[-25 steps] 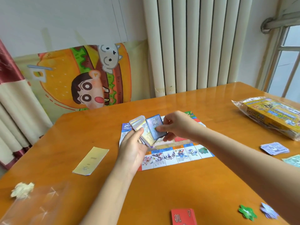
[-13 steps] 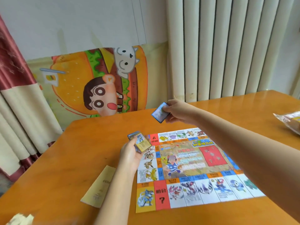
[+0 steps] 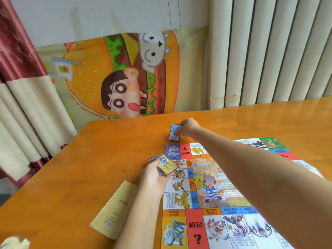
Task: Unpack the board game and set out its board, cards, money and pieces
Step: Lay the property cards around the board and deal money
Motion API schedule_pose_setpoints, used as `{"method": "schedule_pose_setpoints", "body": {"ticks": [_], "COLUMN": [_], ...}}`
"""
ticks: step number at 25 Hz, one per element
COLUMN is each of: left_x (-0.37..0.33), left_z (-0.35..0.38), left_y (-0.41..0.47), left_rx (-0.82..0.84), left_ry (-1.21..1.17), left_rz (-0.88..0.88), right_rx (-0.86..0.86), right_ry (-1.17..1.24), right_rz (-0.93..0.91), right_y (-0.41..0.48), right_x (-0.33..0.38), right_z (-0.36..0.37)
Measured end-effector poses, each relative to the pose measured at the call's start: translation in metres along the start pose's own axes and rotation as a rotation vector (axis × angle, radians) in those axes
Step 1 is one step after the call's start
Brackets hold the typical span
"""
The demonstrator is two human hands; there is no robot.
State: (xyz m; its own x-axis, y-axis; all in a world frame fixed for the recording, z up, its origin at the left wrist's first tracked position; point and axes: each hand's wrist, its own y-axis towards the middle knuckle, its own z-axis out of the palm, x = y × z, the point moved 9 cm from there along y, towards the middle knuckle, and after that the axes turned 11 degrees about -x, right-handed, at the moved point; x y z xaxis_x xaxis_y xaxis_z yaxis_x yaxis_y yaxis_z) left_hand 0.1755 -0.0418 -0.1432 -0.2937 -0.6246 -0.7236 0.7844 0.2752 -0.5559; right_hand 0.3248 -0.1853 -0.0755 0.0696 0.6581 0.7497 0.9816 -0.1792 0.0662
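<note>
The board (image 3: 206, 177) lay unfolded and flat on the orange wooden table (image 3: 107, 150), filling the right half of the view, its near and right edges running out of the picture. Bare wood stretched to the left of it as far as the table's rounded far-left corner, and a strip of bare wood ran behind it up to the far edge.

A folded yellow leaflet (image 3: 116, 209) lay just left of the board, apart from it. The left hand (image 3: 154, 175) gripped a stack of cards (image 3: 166, 165) over the board's left edge, top card face up. The right hand (image 3: 188, 127) reached across the board and pinched a single blue-bordered card (image 3: 175, 132) just beyond the board's far-left corner; whether that card touched the wood could not be told. A crumpled scrap of paper (image 3: 12, 243) showed at the near-left corner.

Half a second before, the single card had been held higher, over the table's far edge; by now it had come down close to the board's corner. The left hand had kept the stack at the same edge.
</note>
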Motion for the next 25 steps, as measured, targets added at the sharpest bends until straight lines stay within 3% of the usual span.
{"method": "schedule_pose_setpoints", "body": {"ticks": [5,25], "left_x": [0.003,0.002], "left_z": [0.001,0.000], "left_y": [0.001,-0.002], "left_rx": [0.022,0.017], "left_ry": [-0.018,-0.044], "left_rz": [-0.021,-0.055], "right_rx": [0.053,0.173], "right_ry": [-0.146,-0.219], "right_rz": [-0.068,-0.246], "right_y": [0.002,0.009], "right_x": [-0.007,0.000], "right_z": [0.017,0.033]}}
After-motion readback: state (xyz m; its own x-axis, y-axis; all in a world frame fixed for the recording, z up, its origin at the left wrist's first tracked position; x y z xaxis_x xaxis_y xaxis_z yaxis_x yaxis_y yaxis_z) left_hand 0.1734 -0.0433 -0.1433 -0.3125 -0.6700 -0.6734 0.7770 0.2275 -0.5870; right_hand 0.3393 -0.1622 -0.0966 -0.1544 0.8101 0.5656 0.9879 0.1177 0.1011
